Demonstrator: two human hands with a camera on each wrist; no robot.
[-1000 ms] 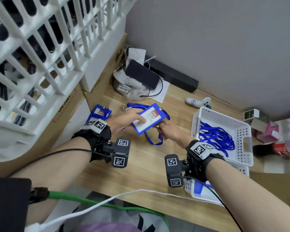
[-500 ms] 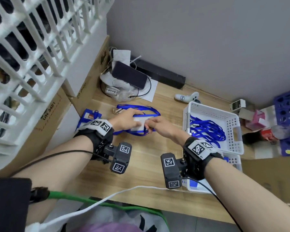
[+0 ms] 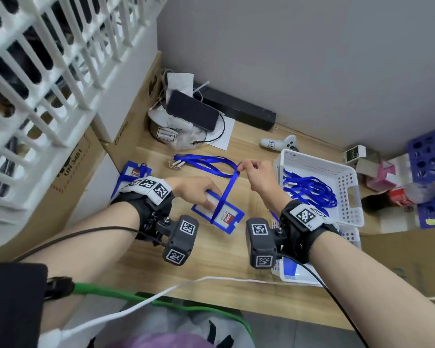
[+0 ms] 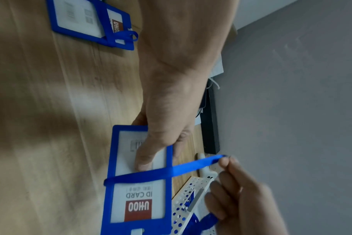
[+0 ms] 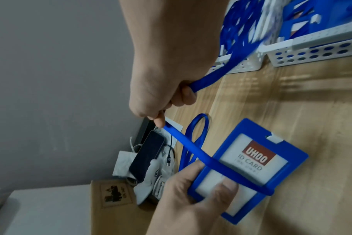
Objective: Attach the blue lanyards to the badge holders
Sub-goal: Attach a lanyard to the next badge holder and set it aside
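Bare wood runs along the front edge of the light wooden worktop [image 3: 126,249]. A white perforated plastic basket [image 3: 349,197] blocks the right edge, brown cardboard boxes [image 3: 126,136] wall the left, and a black phone on white clutter [image 3: 191,113] fills the back-left corner.

A dark phone [image 3: 192,113] is seen propped on a white stand, near the wall on the wooden counter [image 3: 211,262]; a white controller [image 3: 278,143] lies nearby, a cardboard box [image 3: 70,172] at left.
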